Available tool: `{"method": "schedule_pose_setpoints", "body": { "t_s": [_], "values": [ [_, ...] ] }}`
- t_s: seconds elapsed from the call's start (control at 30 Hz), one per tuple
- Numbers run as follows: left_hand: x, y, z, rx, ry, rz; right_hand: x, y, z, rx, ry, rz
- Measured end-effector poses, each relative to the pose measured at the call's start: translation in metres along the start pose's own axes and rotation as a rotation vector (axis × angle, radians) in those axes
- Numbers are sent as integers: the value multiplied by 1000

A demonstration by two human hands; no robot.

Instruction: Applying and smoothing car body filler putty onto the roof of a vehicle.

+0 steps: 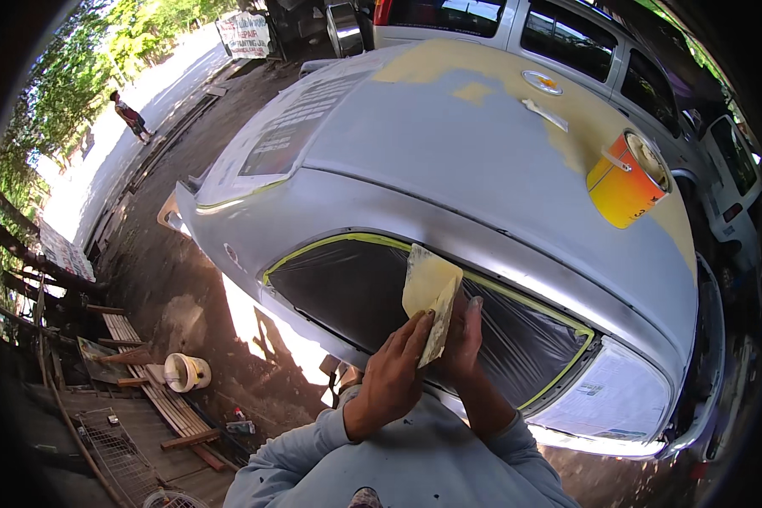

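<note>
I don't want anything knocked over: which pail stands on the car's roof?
The orange-and-yellow pail, up on the car's grey-and-tan roof; the off-white pail sits down low instead, beside the wooden planks at left.

The plate [432, 284] which you held looked rough and smeared. Your sleeve [292, 453] was of matt cloth, the car roof [449, 152] smooth and matt, the window sheet [533, 347] wrinkled, glossy plastic, the can [622, 190] glossy.
</note>
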State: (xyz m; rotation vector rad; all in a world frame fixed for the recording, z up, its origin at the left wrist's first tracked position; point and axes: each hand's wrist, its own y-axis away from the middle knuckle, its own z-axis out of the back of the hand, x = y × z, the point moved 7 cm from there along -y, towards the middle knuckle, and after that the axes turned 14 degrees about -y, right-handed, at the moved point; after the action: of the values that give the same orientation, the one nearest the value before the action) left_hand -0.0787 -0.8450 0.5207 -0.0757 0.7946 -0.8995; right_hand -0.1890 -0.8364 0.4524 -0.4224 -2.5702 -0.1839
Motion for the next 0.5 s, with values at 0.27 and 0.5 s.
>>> {"method": "schedule_pose_setpoints", "body": {
  "t_s": [0.27, 0.5],
  "values": [
    [-2, -8, 3, -147, -233, 40, -7, -21, -36, 313, 66, 72],
    [-5, -5, -1, -147, -188, 154, -17, -13, -14, 150, 14, 100]
  ]
}}
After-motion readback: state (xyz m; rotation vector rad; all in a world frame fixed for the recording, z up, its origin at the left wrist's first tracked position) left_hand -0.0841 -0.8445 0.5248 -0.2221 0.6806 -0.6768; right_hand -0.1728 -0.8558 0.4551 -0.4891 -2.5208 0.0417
